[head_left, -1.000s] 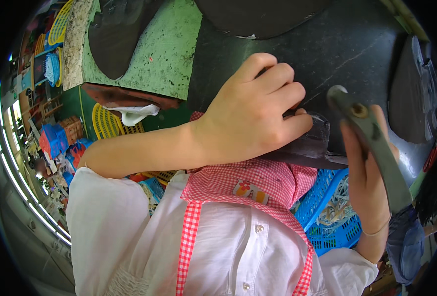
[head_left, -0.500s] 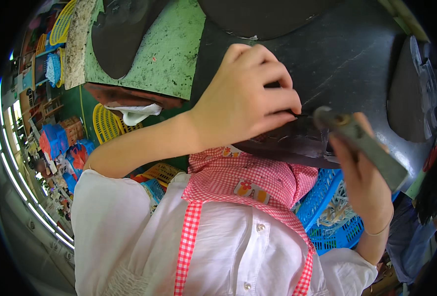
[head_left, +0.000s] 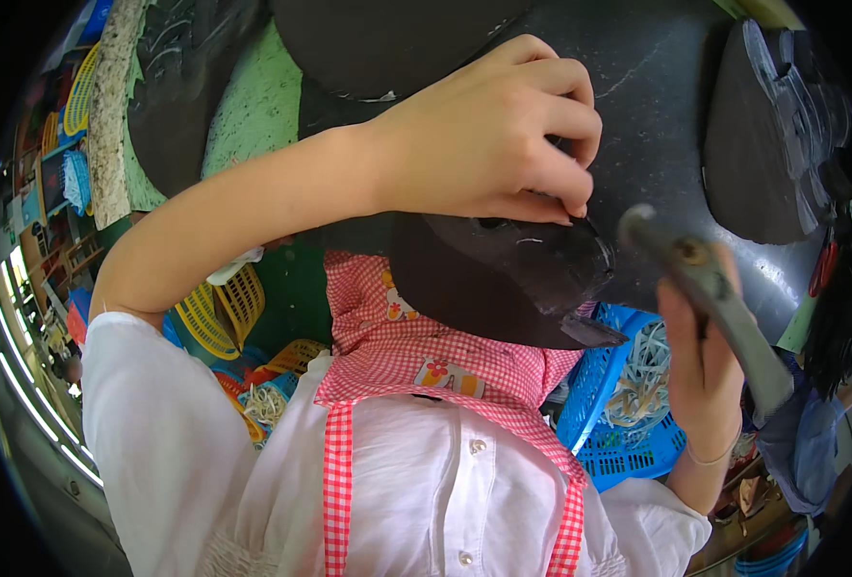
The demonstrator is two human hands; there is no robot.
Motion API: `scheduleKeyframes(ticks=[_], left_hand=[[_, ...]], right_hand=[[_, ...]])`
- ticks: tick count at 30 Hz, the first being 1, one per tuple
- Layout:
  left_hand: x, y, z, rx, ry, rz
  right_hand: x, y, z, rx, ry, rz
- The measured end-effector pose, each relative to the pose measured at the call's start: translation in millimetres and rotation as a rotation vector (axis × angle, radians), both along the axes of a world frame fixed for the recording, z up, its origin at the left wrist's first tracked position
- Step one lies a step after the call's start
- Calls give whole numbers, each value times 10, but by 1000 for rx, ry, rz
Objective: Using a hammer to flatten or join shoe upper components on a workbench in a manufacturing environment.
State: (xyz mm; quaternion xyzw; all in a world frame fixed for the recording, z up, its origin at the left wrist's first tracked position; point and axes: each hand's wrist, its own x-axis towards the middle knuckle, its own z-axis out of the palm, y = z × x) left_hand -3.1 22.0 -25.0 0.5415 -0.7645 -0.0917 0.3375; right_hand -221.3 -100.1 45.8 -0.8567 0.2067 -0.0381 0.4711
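My left hand [head_left: 527,135] reaches across a black work surface [head_left: 671,125], fingers bent and pressed together on the edge of a dark brown sheet piece [head_left: 483,279]. That piece looks like leather or thin rubber; part of it hangs over the near edge, above my checked apron. To its right, my right hand [head_left: 700,370] is wrapped round a hammer [head_left: 724,293]. The metal hammer head is raised just beside my left fingertips, apart from the piece and slightly blurred. My right fingers hide most of the handle.
At the right lies a stack of dark sheet pieces [head_left: 762,144]. More dark pieces [head_left: 387,38] lie at the far side, some over a green board [head_left: 253,106]. Below the surface stand a blue basket [head_left: 628,452] with pale strips and yellow baskets [head_left: 243,303].
The view has shifted. The dark piece under my left hand now reaches farther over the near edge. The hammer stays raised beside my left fingers, slightly turned.
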Motion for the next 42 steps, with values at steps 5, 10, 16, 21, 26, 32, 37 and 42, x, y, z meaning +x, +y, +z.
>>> scheduleKeyframes(ticks=[5, 10, 16, 21, 26, 32, 37, 42], left_hand=[[11, -77, -9, -210, -238, -93], [-52, -47, 61, -42, -49, 75], [-4, 74, 87, -10, -127, 65], [63, 163, 76, 83, 18, 138], [-52, 229, 160, 52, -87, 267], [-187, 312, 72, 7, -188, 318], [-185, 395, 188, 35, -133, 518], [-327, 451, 74, 127, 65, 549]], right_hand=[[93, 74, 15, -15, 73, 46], [150, 61, 45, -113, 144, 90], [267, 7, 20, -126, 98, 152], [282, 40, -75, -63, -62, 169], [286, 195, -67, -216, -38, 172], [382, 141, -20, -116, 7, 149], [360, 169, 45, -42, 148, 153], [413, 93, -19, -80, 10, 69]])
